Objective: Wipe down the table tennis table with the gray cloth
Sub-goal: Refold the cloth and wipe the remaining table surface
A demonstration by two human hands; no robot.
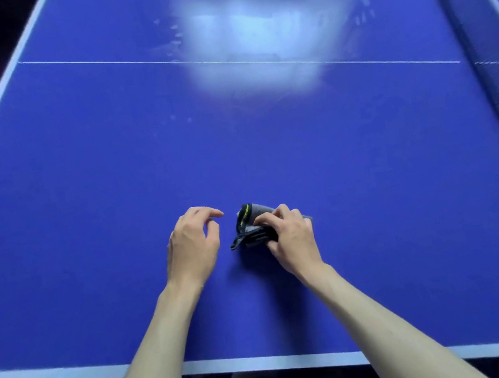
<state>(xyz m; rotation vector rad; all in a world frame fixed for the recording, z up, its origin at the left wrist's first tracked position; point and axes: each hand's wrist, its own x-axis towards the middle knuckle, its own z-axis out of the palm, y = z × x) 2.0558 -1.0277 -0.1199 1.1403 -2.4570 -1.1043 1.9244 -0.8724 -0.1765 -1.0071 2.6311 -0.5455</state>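
Head view, looking down at a blue table tennis surface (82,179) with white edge lines. Thin white centre line (225,62) running across the far part, and a bright patch of glare (248,46) sitting right on it. Net (477,47) over on the right side, dark mesh, running away toward the top right.

Gray cloth (254,224) bunched up small near the middle of the near half — folded or wadded, hard to say which, with a dark hem and a bit of yellow-green stitching along its left edge. Resting on the surface, well back from the near edge.

Right hand (289,237) on top of the cloth, fingers (264,218) curled round it and grasping it, thumb side tucked toward the lower part of the bundle. Most of the cloth's right half hidden under that hand.

Left hand (193,243) just beside the cloth on its left, not touching it. Left fingers (213,214) loosely bent and released, holding nothing, index fingertip pointing toward the cloth with a small gap between. Can't tell whether that hand is resting on the blue or hanging just above it — a faint shadow below the wrist, that's all.

Both bare forearms coming in from the bottom over the near white edge line (44,373). Dark floor beyond the left edge.
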